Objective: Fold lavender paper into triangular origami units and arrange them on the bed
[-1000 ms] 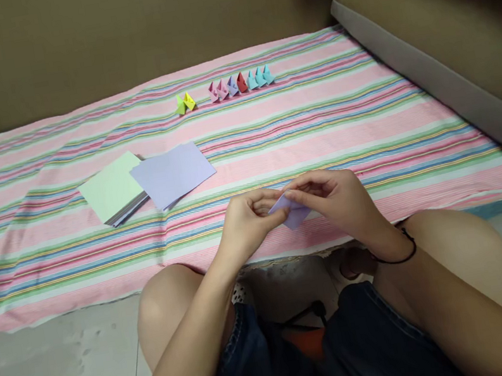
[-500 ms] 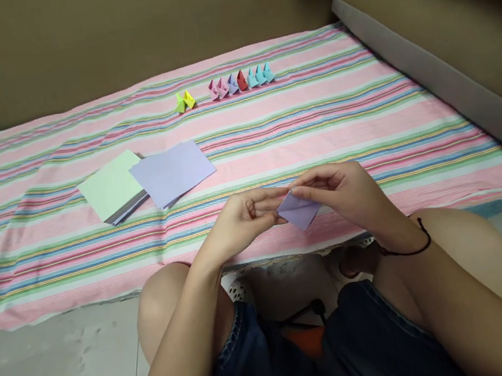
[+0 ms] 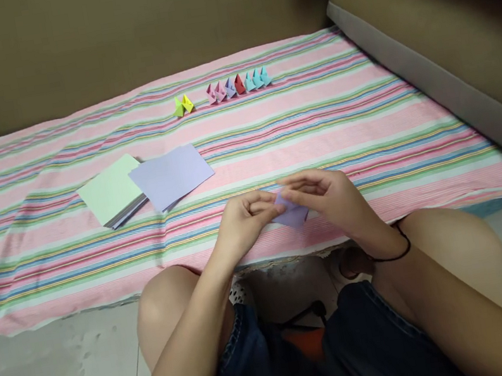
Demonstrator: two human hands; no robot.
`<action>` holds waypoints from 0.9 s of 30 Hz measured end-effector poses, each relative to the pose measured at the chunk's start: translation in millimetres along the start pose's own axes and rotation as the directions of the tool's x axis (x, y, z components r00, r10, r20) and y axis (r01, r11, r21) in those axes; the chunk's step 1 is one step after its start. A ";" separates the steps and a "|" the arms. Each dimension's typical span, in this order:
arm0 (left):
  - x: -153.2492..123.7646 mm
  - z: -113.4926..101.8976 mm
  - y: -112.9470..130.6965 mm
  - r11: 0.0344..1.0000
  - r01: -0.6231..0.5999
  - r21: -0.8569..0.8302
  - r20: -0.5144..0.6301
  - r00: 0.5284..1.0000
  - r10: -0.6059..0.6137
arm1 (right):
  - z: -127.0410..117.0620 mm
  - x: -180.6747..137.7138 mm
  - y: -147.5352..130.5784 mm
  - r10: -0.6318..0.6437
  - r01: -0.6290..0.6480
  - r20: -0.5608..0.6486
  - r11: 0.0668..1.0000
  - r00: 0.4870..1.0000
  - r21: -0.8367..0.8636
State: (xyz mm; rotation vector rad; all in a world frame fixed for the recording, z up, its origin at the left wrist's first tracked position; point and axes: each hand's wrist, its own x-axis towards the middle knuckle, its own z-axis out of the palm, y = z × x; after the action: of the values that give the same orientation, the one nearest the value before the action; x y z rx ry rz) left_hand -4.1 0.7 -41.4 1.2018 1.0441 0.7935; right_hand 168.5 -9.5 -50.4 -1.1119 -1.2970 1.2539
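Between my two hands is a small folded piece of purple paper (image 3: 291, 216), held just above the near edge of the striped cloth. My left hand (image 3: 249, 220) pinches its left side between thumb and fingers. On the other side, my right hand (image 3: 322, 196) grips its upper right part, thumb in front and fingers behind. The fingers partly cover the paper, so its exact folds are hard to make out. To the left lie flat purple sheets (image 3: 174, 176), overlapping a stack of paper with a light green sheet (image 3: 111, 191) on top.
Toward the back of the striped cloth (image 3: 316, 119) stand several small folded paper figures (image 3: 239, 84) in pink, purple, red and light blue. A yellow-green pair (image 3: 183, 105) sits left of them. A brown cushion (image 3: 439, 47) borders the right side.
My left thumb has come up onto the paper's left side, where the fingers were stretched out before. The paper looks turned and more covered, and both hands have shifted slightly left.
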 end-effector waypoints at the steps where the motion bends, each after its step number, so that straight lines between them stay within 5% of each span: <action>1: 0.3 0.7 -0.8 1.000 -0.022 -0.022 -0.063 0.998 0.021 | 1.4 0.6 1.4 0.014 -0.012 -0.044 0.999 0.999 0.036; 4: 1.4 3.3 -2.8 0.990 -0.107 -0.088 -0.233 0.969 0.084 | 6.2 2.0 4.7 0.065 -0.052 -0.111 0.992 0.992 0.115; 7: 2.7 5.8 -4.0 0.977 -0.159 -0.144 -0.289 0.951 0.112 | 10.9 1.7 6.3 0.076 -0.067 -0.060 0.987 0.995 0.145; 17: -0.7 -2.7 6.0 0.994 -0.067 -0.089 -0.156 0.986 0.052 | 5.2 1.5 6.1 0.039 -0.040 0.040 0.999 0.998 0.024; 27: -2.4 1.0 5.8 0.993 -0.108 -0.054 -0.139 0.985 0.100 | 10.0 -0.1 5.9 0.059 -0.056 -0.029 0.991 0.998 0.119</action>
State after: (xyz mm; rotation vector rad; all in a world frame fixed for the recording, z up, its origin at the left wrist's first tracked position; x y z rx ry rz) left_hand -3.7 -0.6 -35.2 1.1695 1.0661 0.9941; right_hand 158.5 -10.3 -56.2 -1.0870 -1.1585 1.3328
